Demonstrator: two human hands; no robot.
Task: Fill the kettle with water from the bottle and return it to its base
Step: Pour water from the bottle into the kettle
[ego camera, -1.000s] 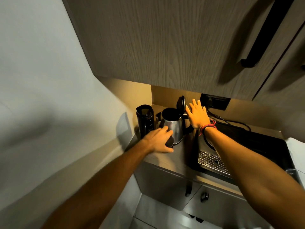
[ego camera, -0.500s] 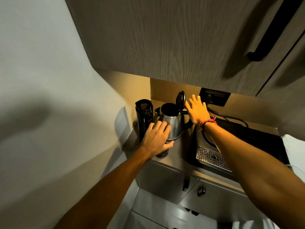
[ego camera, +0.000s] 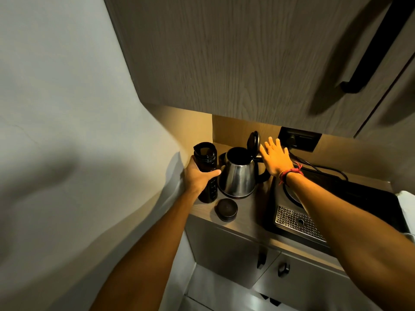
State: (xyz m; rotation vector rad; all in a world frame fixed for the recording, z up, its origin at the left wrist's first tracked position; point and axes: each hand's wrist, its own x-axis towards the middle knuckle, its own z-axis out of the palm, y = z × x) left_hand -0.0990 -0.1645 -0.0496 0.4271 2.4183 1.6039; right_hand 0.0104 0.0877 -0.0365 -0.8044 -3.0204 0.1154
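A steel kettle (ego camera: 238, 176) with a black handle stands on the counter, its black lid (ego camera: 253, 142) flipped up and open. A tall black bottle (ego camera: 206, 158) without its cap stands upright just left of the kettle. My left hand (ego camera: 198, 176) is wrapped around the bottle's middle. The bottle's round black cap (ego camera: 226, 209) lies on the counter in front of the kettle. My right hand (ego camera: 275, 158) is flat with fingers spread, beside the raised lid and above the kettle's handle, holding nothing. I cannot tell the kettle's base apart from the kettle's underside.
A black cooktop (ego camera: 350, 198) with a perforated metal grate (ego camera: 298, 222) fills the counter to the right. A dark wall socket (ego camera: 299, 142) with a cable sits behind my right hand. A wooden wall cupboard (ego camera: 247, 52) hangs low overhead. The wall (ego camera: 67, 108) closes in on the left.
My left hand has left the cap on the counter and moved left and back to grip the bottle. My right hand has stayed by the lid.
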